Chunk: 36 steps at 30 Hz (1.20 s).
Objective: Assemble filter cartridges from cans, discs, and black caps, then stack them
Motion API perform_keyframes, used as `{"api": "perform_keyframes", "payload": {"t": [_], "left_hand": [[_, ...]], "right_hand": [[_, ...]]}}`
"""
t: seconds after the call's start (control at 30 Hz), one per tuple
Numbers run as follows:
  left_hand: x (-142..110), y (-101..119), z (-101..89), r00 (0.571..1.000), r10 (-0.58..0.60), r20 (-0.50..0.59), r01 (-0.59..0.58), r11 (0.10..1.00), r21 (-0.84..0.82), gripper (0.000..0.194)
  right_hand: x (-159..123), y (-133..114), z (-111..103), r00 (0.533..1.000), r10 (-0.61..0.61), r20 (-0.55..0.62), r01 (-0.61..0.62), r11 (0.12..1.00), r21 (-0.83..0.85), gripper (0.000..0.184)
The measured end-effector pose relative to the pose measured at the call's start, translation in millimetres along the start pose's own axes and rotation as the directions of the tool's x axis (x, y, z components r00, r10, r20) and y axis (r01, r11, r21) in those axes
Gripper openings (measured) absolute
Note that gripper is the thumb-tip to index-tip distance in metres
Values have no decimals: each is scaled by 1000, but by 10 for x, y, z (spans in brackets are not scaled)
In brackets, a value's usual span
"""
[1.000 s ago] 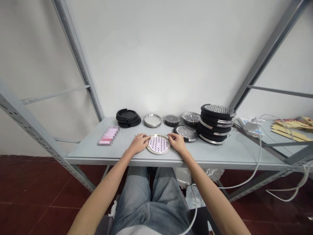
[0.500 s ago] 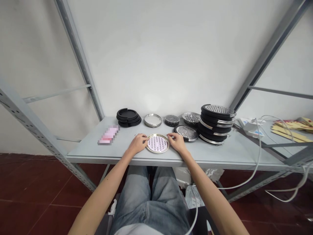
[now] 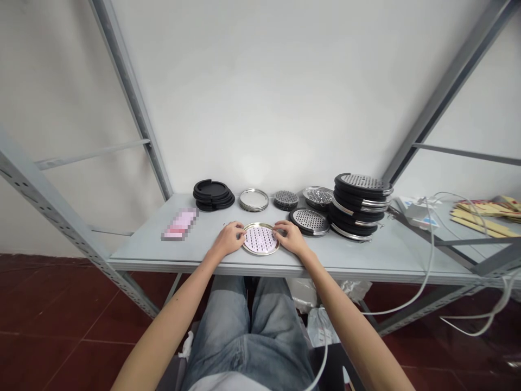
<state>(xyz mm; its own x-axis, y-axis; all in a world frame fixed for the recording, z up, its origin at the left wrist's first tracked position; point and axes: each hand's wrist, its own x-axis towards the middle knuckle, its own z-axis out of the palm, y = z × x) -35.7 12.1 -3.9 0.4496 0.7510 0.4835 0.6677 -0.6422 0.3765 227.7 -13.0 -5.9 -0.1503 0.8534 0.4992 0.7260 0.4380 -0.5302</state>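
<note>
A round metal dish (image 3: 260,253) with a raised shiny rim lies on the table right in front of me. Inside it sits a perforated disc (image 3: 260,240) with a pinkish sheen and rows of dark slots. My left hand (image 3: 230,237) pinches the dish's left edge between thumb and fingers. Opposite it, my right hand (image 3: 291,237) has its bent fingertips on the right edge of the rim. Behind the dish are a stack of plain metal dishes (image 3: 254,199) and a stack of small perforated discs (image 3: 286,200).
Black ring-shaped pieces (image 3: 214,195) are piled at the back left. Near them lies a pixelated pink object (image 3: 180,224). To the right, a black-rimmed perforated plate (image 3: 310,221) lies before a tall stack of similar plates (image 3: 360,206). A white cable (image 3: 427,271) hangs over the front edge.
The dish has shifted slightly to the left. My right hand has followed it, its fingers now over the right rim. My left hand stays at the left edge.
</note>
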Motion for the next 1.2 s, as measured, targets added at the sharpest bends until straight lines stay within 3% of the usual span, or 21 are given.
{"api": "perform_keyframes", "payload": {"t": [0.33, 0.53, 0.8, 1.07, 1.2], "left_hand": [[-12, 43, -40, 1000, 23, 6, -23, 999, -32, 27], [-5, 19, -38, 998, 58, -11, -59, 994, -91, 42], [-8, 33, -53, 998, 48, -30, -50, 996, -72, 40], [1, 78, -121, 981, 68, 182, -56, 996, -68, 103], [5, 93, -124, 977, 8, 215, 9, 997, -79, 109]], "right_hand": [[23, 21, -10, 998, 52, 18, -54, 986, 160, 14], [54, 52, 9, 996, 65, 57, -74, 982, 174, 13], [60, 93, 30, 996, 48, 80, -60, 986, 153, 17], [41, 110, 52, 991, 95, -94, -72, 972, 225, 24], [35, 72, 23, 971, 176, -164, -134, 962, 237, 27]]}}
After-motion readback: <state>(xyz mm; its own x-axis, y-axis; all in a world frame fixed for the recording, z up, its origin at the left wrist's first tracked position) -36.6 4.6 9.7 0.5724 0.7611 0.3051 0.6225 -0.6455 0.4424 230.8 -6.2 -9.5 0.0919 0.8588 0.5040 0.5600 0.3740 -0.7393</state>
